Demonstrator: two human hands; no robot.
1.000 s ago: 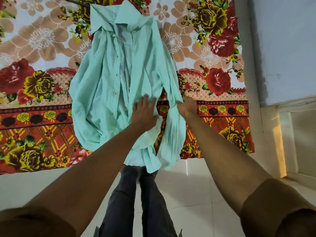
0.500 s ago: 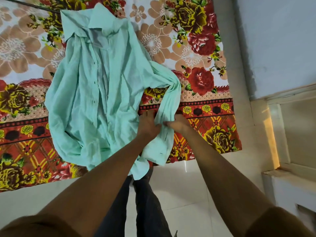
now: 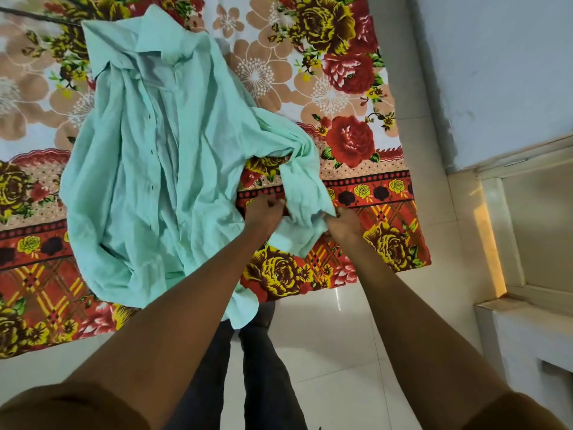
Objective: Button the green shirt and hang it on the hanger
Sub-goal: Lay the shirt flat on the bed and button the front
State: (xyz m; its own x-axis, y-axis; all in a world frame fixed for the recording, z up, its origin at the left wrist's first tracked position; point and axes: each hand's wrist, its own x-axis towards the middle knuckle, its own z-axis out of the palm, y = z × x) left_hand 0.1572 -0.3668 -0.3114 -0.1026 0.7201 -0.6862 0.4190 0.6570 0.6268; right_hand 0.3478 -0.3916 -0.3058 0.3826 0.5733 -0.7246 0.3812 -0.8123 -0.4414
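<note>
The green shirt (image 3: pixel 148 169) lies front-up on a floral bedsheet (image 3: pixel 341 88), collar at the top, its front open with a row of small dark buttons down the middle. Its right sleeve is folded over towards the bed's near edge. My left hand (image 3: pixel 263 212) grips the sleeve's cuff end from the left. My right hand (image 3: pixel 342 223) pinches the same cuff from the right. A thin dark rod (image 3: pixel 37 15), perhaps part of the hanger, shows at the top left beyond the collar.
The bed's near edge runs across the middle of the view, with pale floor tiles (image 3: pixel 325 352) and my dark trousers (image 3: pixel 257 383) below. A wall (image 3: pixel 496 72) and a pale ledge (image 3: pixel 527 321) stand at the right.
Both hands came together on the right sleeve's cuff. The sleeve, which lay straight down the shirt's side, is now bent over and pulled to the right. The view shifted right.
</note>
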